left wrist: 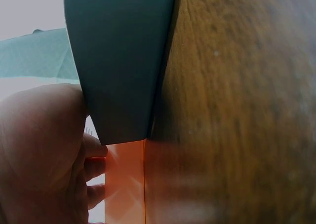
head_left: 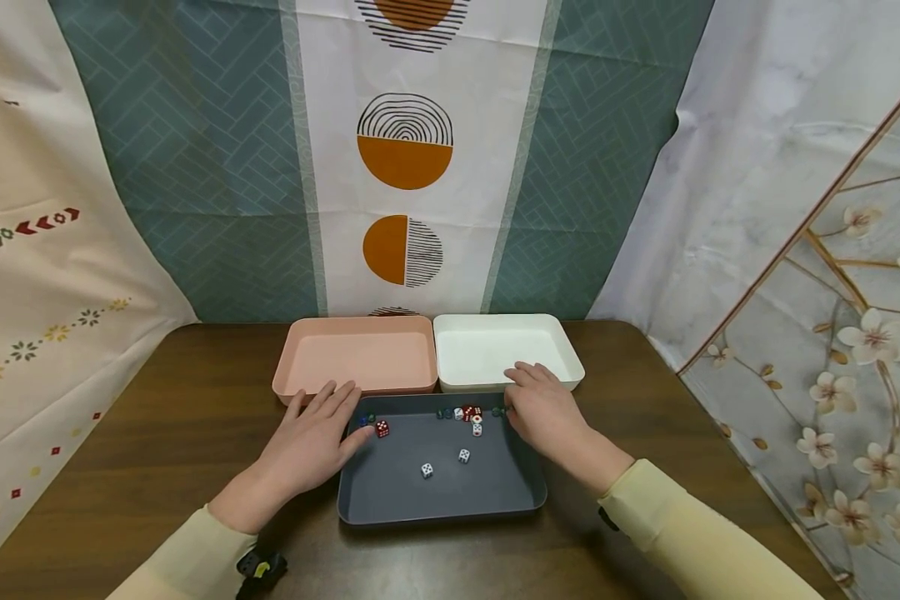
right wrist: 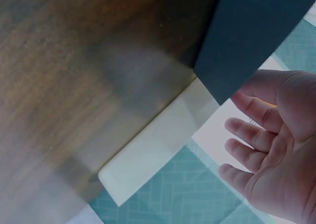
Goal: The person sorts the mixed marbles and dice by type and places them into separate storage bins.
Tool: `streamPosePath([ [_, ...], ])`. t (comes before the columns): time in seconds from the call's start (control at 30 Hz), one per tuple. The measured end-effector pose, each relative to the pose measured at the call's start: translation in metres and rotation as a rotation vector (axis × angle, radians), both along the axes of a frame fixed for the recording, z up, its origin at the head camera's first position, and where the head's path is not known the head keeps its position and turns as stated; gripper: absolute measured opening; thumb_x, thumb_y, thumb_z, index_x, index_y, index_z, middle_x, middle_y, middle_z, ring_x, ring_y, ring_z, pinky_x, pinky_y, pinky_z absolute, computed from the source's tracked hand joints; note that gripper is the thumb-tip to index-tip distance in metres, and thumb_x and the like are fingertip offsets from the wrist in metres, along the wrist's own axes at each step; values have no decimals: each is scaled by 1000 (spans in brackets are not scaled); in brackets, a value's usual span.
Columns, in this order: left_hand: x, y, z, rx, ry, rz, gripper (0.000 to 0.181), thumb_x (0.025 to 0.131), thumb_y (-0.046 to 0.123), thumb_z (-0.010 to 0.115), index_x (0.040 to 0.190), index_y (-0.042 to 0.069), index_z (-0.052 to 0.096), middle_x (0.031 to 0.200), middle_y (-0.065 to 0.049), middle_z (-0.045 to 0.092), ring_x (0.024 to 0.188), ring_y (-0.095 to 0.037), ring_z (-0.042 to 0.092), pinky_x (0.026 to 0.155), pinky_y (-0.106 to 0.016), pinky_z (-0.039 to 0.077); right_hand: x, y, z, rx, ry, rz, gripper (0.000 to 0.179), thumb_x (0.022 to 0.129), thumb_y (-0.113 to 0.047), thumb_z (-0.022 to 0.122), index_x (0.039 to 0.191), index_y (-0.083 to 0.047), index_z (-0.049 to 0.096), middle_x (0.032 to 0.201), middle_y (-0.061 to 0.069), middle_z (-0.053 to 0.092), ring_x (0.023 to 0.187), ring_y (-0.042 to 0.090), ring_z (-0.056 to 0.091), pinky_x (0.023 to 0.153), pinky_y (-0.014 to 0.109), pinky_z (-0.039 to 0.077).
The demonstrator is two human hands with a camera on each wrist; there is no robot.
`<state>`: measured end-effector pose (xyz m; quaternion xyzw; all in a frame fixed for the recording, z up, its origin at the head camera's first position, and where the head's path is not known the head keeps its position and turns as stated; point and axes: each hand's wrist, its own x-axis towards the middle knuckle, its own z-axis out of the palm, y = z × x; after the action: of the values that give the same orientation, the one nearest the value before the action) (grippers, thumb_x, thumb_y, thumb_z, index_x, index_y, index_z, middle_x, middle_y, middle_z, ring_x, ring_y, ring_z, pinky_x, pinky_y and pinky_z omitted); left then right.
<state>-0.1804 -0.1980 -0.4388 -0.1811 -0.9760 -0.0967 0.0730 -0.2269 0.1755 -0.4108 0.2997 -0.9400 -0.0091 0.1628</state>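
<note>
- Gray tray (head_left: 420,500): on the table (head_left: 157,467), between the two hands; it contains the dice.
- White dice (head_left: 427,471): two lie apart on the tray's open floor; others join red, green and blue ones in a row along the far wall.
- Red die (head_left: 382,428): near the far left corner, just beside the left thumb, with small blue and green dice close by.
- Left hand (head_left: 307,446): fingers extended, spread over the tray's left edge toward the pink tray (head_left: 367,354), partly covering its near rim.
- Right hand (head_left: 551,417): fingers bent over the far right corner, next to a green die (head_left: 497,412). The tray wall hides its thumb and index tips in the wrist view; whether they pinch anything cannot be told.
- White tray (head_left: 502,350): beside the pink tray, beyond the gray one; the right hand overlaps its near rim.
- Surroundings: a teal curtain (head_left: 210,125) behind the table, a cream cloth (head_left: 30,275) at left, a flowered cloth (head_left: 832,375) at right.
</note>
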Motion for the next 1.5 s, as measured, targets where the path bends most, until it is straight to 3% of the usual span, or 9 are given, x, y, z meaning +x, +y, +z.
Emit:
streamPosePath([
  [0.33,-2,-2,0,-12,-1,1,74,112,51,61,166,1,48,173,-19,42,161,-46,35,126,-78,18,-6,-2,12,-46,11,20,17,89,-12,93,90,-9,77,136,20,73,138,42,62,121,59,44],
  [0.77,1,-2,-1,-17,18,-6,71,113,48,61,165,1,49,172,-20,44,160,-46,36,125,-78,20,-25,-3,20,-106,35,45,11,90,-8,89,91,-9,79,131,19,76,133,41,66,118,53,47],
  [0.9,0,-1,-2,-14,19,-7,71,113,47,61,166,1,49,172,-19,43,160,-46,36,125,-77,19,-29,-4,21,-110,25,38,8,91,-7,87,92,-8,79,132,20,75,132,40,66,118,57,46],
  [1.03,0,0,-2,-12,18,-7,71,113,48,61,166,1,49,173,-19,43,161,-45,35,126,-77,19,-34,-7,24,-121,-8,14,8,93,-10,87,93,-10,79,137,20,73,139,41,62,122,63,40],
  [1.2,0,0,-3,-5,8,-6,71,113,47,61,166,1,48,173,-19,42,161,-45,35,126,-77,19,-42,-13,29,-140,-58,-27,6,97,-13,85,97,-9,81,150,21,66,152,43,50,128,61,32],
  [1.5,3,0,0,-1,1,-6,71,113,47,60,166,1,48,173,-19,42,161,-45,35,126,-77,19,-54,-22,34,-182,-60,-7,7,98,-12,84,101,-7,81,161,23,56,160,43,39,131,60,26],
])
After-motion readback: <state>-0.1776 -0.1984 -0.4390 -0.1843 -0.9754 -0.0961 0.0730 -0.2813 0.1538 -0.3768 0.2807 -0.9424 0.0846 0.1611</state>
